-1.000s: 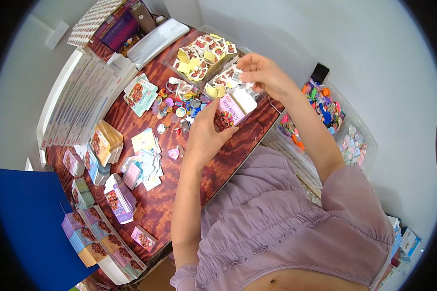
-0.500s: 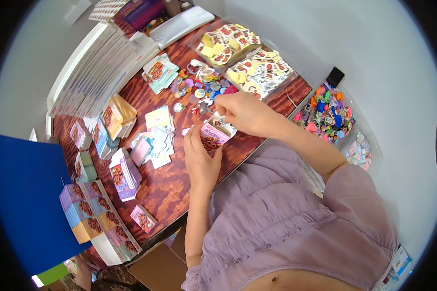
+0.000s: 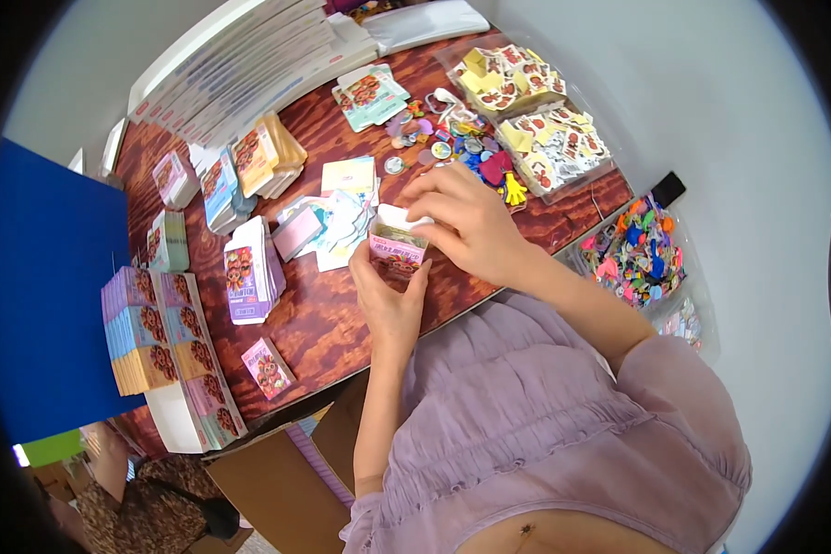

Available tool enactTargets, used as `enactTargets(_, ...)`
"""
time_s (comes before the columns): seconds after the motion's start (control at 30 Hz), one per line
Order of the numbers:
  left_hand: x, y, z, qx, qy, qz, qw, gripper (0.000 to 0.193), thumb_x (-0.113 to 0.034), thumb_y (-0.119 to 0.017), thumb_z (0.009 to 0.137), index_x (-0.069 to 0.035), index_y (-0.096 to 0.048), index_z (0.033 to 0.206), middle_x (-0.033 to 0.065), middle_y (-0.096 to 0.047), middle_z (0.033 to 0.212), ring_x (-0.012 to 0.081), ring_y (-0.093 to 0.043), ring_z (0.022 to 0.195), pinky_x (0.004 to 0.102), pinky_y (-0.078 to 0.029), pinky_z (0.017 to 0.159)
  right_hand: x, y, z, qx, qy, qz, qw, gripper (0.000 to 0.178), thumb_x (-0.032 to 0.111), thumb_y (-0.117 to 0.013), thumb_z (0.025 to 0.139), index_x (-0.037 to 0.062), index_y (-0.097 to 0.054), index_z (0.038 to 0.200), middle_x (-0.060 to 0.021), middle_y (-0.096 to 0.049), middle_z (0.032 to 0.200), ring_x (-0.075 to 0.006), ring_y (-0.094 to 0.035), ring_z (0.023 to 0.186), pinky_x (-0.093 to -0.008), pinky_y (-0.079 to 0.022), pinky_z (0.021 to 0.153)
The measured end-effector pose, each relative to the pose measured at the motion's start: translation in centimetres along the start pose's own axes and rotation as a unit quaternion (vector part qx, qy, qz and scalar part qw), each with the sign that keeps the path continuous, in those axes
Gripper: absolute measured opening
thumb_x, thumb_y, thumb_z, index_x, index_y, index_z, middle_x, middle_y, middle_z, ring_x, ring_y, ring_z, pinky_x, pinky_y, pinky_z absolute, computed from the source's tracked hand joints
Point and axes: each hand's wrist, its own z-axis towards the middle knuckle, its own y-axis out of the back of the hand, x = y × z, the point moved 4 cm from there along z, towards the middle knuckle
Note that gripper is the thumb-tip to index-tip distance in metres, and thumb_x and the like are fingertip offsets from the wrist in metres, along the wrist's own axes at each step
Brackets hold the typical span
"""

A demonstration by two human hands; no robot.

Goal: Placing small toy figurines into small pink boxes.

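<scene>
In the head view, the left hand (image 3: pixel 388 314) grips a small pink box (image 3: pixel 397 257), thumb on one side and fingers on the other, its mouth up and its white flap (image 3: pixel 399 217) raised. The right hand (image 3: pixel 471 226) has its curled fingertips at the mouth; whether they pinch the flap or only hover beside it, I cannot tell. One second ago this hand was over the stickers (image 3: pixel 577 143) with the box just beside them; now both hands meet at the box, well apart from the stickers, so the handling is at its open mouth. Something pale shows inside, too small to make out. Just left of the grip lie loose cards (image 3: pixel 346 222), and farther left a purple stack (image 3: pixel 247 277). Beyond the right hand are trinkets (image 3: pixel 471 143) and a yellow toy hand (image 3: pixel 514 191). Nearer the person, left of the grip, a pink pack (image 3: pixel 268 369) lies on the table (image 3: pixel 328 342).
</scene>
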Motion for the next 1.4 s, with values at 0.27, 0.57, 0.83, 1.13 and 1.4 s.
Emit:
enactTargets(0.27, -2.0, 0.7, -0.8, 0.042, 0.081, -0.194, 0.977, 0.064, -0.001, -0.073, 0.083, 0.005, -0.036, 0.136, 0.0160, -0.055, 0.117, 0.0224, -0.063, 0.103, 0.0327, -0.054, 0.082, -1.7, -2.7, -3.6, -0.059, -0.267, 0.314, 0.909, 0.020, 0.002, -0.062, 0.092, -0.0026, -0.059, 0.110, -0.0052, -0.062, 0.104, -0.0107, -0.062, 0.094, -0.0257, -0.050, 0.083)
enactTargets(0.57, -1.8, 2.0, -2.0, 0.125, 0.061, -0.221, 0.965, 0.053, 0.007, -0.067, 0.086, -0.002, -0.049, 0.135, 0.0090, -0.056, 0.118, 0.0151, -0.065, 0.096, 0.0260, -0.055, 0.077, -2.7, -1.8, -4.9, 0.081, -0.275, 0.372, 0.883, 0.014, 0.006, -0.059, 0.094, -0.0040, -0.065, 0.102, -0.0048, -0.063, 0.098, -0.0099, -0.059, 0.090, -0.0250, -0.048, 0.081)
enactTargets(0.83, -2.1, 3.0, -2.2, 0.177, 0.116, -0.224, 0.951, 0.053, 0.008, -0.068, 0.085, -0.003, -0.047, 0.132, 0.0086, -0.059, 0.110, 0.0132, -0.065, 0.091, 0.0245, -0.054, 0.074, -2.3, -2.4, -5.8, 0.096, -0.295, 0.370, 0.876, 0.030, -0.001, -0.052, 0.095, -0.0017, -0.053, 0.125, -0.0107, -0.061, 0.120, -0.0136, -0.058, 0.110, -0.0282, -0.048, 0.091)
enactTargets(1.13, -2.0, 2.7, -3.0, 0.169, 0.111, -0.176, 0.963, 0.064, 0.014, -0.065, 0.083, -0.004, -0.034, 0.136, 0.0116, -0.055, 0.113, 0.0165, -0.065, 0.091, 0.0247, -0.056, 0.073, -2.3, -4.2, -6.2, 0.082, -0.269, 0.440, 0.853, 0.008, 0.000, -0.063, 0.089, -0.0008, -0.061, 0.097, -0.0080, -0.063, 0.109, -0.0087, -0.058, 0.097, -0.0240, -0.047, 0.082)
enactTargets(1.4, -1.6, 3.1, -3.5, 0.177, 0.112, -0.182, 0.961, 0.067, 0.013, -0.065, 0.083, -0.004, -0.034, 0.141, 0.0112, -0.056, 0.111, 0.0168, -0.065, 0.090, 0.0254, -0.055, 0.074, -3.3, -4.5, -6.1, 0.167, -0.354, 0.374, 0.841, 0.015, 0.005, -0.067, 0.089, -0.0026, -0.065, 0.101, -0.0006, -0.068, 0.082, -0.0049, -0.060, 0.076, -0.0226, -0.048, 0.069)
